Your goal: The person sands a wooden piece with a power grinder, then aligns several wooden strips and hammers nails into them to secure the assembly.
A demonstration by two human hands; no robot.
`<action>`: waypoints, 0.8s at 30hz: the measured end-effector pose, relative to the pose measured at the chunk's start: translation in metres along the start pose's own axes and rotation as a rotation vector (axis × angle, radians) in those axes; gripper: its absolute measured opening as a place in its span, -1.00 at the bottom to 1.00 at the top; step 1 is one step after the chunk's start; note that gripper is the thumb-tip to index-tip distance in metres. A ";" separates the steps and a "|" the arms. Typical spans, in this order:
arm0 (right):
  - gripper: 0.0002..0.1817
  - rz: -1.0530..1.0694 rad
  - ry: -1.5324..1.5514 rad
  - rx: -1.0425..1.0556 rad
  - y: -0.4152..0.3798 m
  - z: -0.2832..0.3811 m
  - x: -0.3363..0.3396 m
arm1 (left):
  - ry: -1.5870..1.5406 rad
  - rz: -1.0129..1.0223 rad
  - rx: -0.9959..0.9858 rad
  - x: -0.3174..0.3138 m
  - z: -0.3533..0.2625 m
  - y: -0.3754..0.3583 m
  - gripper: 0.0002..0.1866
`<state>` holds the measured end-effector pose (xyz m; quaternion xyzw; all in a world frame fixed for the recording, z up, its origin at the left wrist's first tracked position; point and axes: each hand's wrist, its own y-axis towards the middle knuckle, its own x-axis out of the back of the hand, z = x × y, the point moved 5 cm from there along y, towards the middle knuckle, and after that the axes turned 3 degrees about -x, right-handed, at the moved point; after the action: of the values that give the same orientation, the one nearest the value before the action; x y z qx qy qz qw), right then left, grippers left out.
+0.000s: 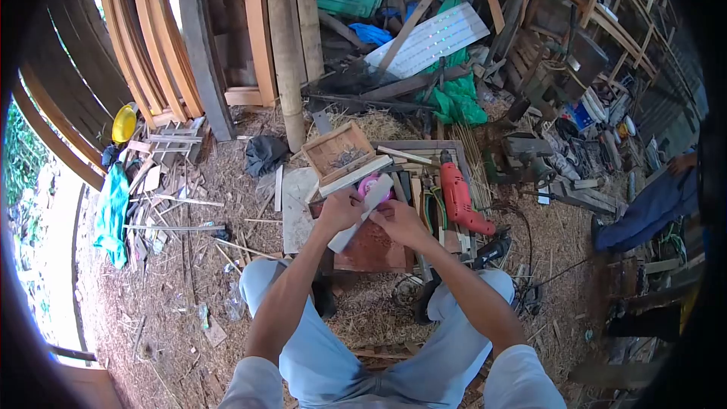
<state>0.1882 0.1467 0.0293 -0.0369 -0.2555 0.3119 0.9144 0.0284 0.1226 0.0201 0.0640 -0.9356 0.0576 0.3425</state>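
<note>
**Both hands grip a pale strip above a cluttered workshop floor**

The short, flat, pale wooden strip (362, 212) could slip, judging by the fingertip-only hold, and drop among the tools below. It runs diagonally between the hands: left hand (338, 209) closed on its middle, right hand (399, 221) pinching alongside. A red power drill (460, 198) lies just right.

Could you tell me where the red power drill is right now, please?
In the head view, the red power drill lies right of centre on the wooden tray, just right of the right hand.
</note>
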 end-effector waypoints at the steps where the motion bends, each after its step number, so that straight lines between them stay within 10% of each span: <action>1: -0.57 -0.042 0.022 -0.043 -0.005 0.006 0.003 | -0.096 -0.039 -0.007 0.002 -0.002 0.001 -0.68; 9: -0.64 0.025 0.411 -0.044 0.005 -0.014 0.010 | -0.579 0.107 0.055 0.000 -0.014 0.022 -0.72; 14: -0.69 -0.081 0.374 -0.067 0.006 -0.031 0.035 | 0.542 -0.235 -0.281 0.001 0.011 0.042 -0.74; 24: -0.58 -0.126 0.378 -0.153 0.000 -0.038 0.061 | 0.693 -0.191 -0.261 -0.004 0.012 0.052 -0.73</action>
<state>0.2481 0.1867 0.0233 -0.1479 -0.1040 0.2211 0.9583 0.0153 0.1722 0.0050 0.0837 -0.7536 -0.0760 0.6476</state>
